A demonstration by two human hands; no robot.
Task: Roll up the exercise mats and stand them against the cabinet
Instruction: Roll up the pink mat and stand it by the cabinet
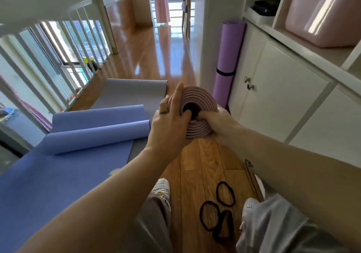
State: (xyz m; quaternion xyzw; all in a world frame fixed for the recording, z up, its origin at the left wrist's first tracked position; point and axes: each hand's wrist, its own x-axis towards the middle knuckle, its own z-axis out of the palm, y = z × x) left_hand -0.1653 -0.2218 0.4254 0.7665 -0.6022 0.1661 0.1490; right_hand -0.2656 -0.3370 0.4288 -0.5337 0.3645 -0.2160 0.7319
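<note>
Sunlit wooden floor (148, 57) ran away from the camera, with a white railing (58, 57) along its left side. By the railing a blue mat (93, 133) lay half rolled on the floor, with a grey mat (134, 90) flat beyond it; both were not yet finished.

At centre the left hand (168, 119) clasped the near end of a rolled pink mat (197, 100), held off the floor and seen end-on. Its forefinger lay straight up the roll's left flank and its thumb pressed the spiral face beside the dark core. The right hand (214, 123) gripped the same end from the right and below, its thumb hooked at the core.

The step looked like tightening and squaring this roll. It would go best by twisting the inner turns with the thumbs while the fingers held the outer turns, since the rings sat uneven. The grip should not slacken until a band was on, or the foam would likely spring loose.

Black elastic bands (225, 193) lay on the floor between the feet, within reach. Farther right a purple mat (228, 57), already banded, stood upright against the white cabinet (283, 88), and the pink one belonged just beside it.
</note>
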